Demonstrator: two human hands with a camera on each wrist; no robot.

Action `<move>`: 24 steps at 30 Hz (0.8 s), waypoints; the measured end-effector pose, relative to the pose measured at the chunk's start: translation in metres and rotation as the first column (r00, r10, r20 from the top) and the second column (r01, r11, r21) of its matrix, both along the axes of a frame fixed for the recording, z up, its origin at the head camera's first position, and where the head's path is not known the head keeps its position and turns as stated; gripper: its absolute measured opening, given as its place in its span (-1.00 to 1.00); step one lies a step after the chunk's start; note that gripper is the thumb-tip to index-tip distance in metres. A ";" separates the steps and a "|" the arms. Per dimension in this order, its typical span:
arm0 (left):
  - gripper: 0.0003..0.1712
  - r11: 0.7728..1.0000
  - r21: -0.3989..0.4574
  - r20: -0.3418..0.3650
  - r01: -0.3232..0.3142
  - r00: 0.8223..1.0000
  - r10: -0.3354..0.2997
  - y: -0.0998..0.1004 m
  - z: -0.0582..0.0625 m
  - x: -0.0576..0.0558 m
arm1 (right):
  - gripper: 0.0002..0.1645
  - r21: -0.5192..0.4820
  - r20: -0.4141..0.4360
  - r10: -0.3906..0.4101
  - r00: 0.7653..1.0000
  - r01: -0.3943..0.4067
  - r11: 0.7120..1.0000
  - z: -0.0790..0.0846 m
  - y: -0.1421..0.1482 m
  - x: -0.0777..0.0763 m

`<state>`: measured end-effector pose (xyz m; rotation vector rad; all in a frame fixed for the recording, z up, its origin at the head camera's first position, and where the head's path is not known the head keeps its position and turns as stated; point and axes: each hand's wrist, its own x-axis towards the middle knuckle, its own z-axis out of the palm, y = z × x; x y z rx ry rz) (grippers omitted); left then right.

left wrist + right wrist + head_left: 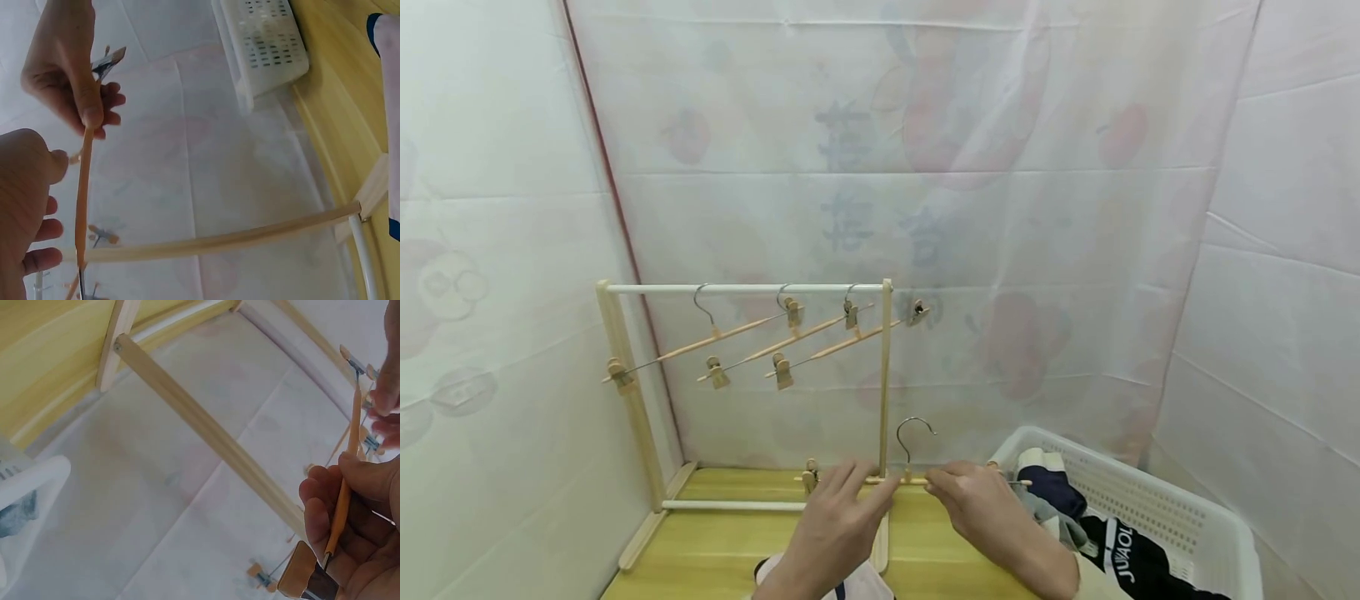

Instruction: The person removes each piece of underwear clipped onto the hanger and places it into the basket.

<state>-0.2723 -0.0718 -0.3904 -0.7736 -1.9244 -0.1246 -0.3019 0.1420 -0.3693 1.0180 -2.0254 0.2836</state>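
A wooden clip hanger (913, 480) with a metal hook is held up above the yellow table. My right hand (981, 508) grips its bar right of the hook, thumb and fingers around the wood in the right wrist view. My left hand (842, 517) is beside the bar's left half. In the left wrist view its loosely bent fingers (47, 231) are apart from the bar. One clip (810, 477) shows left of this hand; the other clip (299, 569) is by my right palm. Below my left hand lies a pale pink garment (867, 583) with navy trim.
Three more clip hangers hang from the white rail (745, 288) of a wooden rack (886, 375) at left. A white basket (1210, 508) at right holds folded clothes, including a black piece (1135, 558) with white lettering. Printed fabric walls (1075, 250) surround the table.
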 end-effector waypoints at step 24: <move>-0.53 0.988 -0.135 -0.017 -0.080 0.997 0.079 0.014 -0.008 -0.004 | -0.63 0.024 -0.008 0.044 0.999 -0.044 0.999 -0.008 -0.015 0.007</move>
